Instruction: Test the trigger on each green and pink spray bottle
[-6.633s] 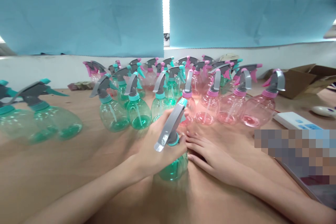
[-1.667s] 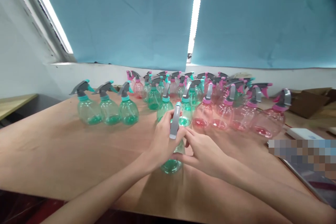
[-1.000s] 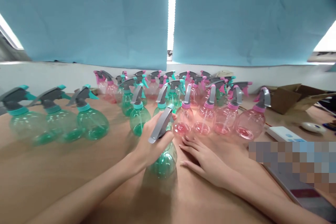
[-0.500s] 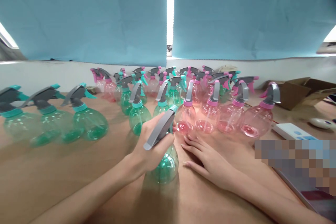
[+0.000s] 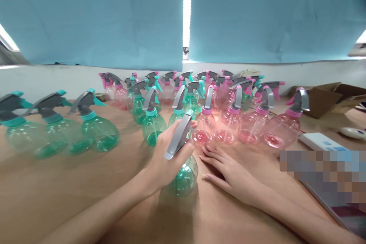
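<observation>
Your left hand (image 5: 167, 160) closes around the neck of a green spray bottle (image 5: 186, 173), which stands upright on the wooden table (image 5: 71, 190) directly in front of you, its grey trigger (image 5: 178, 139) slanting up over your knuckles. Your right hand (image 5: 228, 167) lies palm down on the table just beside the bottle, fingers stretched out and slightly spread, holding nothing. Behind them a row of pink spray bottles (image 5: 228, 129) fronts a crowd of pink and green ones, while three more green bottles (image 5: 100, 135) line up at the left. A cardboard box (image 5: 323, 97) and a white power strip (image 5: 317, 140) sit at the right, under blue curtains (image 5: 100, 15).
</observation>
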A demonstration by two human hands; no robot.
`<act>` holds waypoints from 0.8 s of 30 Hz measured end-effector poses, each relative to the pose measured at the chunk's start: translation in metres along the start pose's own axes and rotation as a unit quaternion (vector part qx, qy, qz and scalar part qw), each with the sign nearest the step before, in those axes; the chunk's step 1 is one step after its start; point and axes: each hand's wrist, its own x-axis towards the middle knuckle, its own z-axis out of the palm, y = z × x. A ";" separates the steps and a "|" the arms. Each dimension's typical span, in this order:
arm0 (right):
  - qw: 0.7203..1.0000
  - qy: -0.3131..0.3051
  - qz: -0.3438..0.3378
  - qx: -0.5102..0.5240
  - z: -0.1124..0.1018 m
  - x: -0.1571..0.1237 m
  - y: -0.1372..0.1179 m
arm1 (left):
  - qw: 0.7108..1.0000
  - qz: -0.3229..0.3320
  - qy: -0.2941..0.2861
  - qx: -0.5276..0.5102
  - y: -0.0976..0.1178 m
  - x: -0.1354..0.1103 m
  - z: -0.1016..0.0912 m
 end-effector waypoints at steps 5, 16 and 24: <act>1.000 -0.005 0.001 0.008 -0.001 0.001 0.000 | 1.000 0.002 -0.003 -0.001 -0.001 0.000 0.000; 1.000 -0.004 0.002 0.025 -0.002 0.000 0.001 | 1.000 -0.016 0.004 -0.006 0.003 0.000 0.000; 0.999 0.010 -0.002 0.032 -0.002 0.000 0.002 | 1.000 -0.017 0.006 -0.020 0.004 0.001 0.001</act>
